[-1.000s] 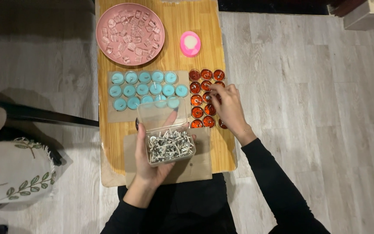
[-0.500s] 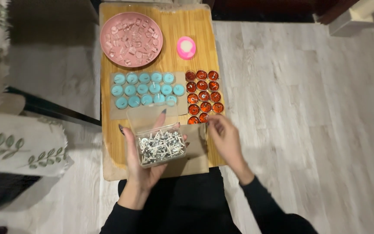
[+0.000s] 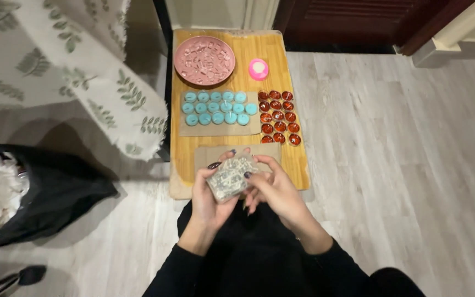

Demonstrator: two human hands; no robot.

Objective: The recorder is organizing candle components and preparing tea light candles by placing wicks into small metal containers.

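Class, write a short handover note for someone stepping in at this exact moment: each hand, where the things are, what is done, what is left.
Left hand: cradles the clear box of small metal pieces from below.
Right hand: fingers on the box's right side.
Wooden board: pink plate, pink candle, blue tealights and red tealights in rows.
Done: cups laid out.
Left: box contents not yet used.

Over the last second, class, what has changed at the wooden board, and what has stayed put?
The right hand left the red tealights and came back to the clear box of small metal pieces, so both hands now grip it. The left hand kept its hold and lifted the box off the cardboard toward the body. The blue tealights, pink plate and pink candle stayed as they were.
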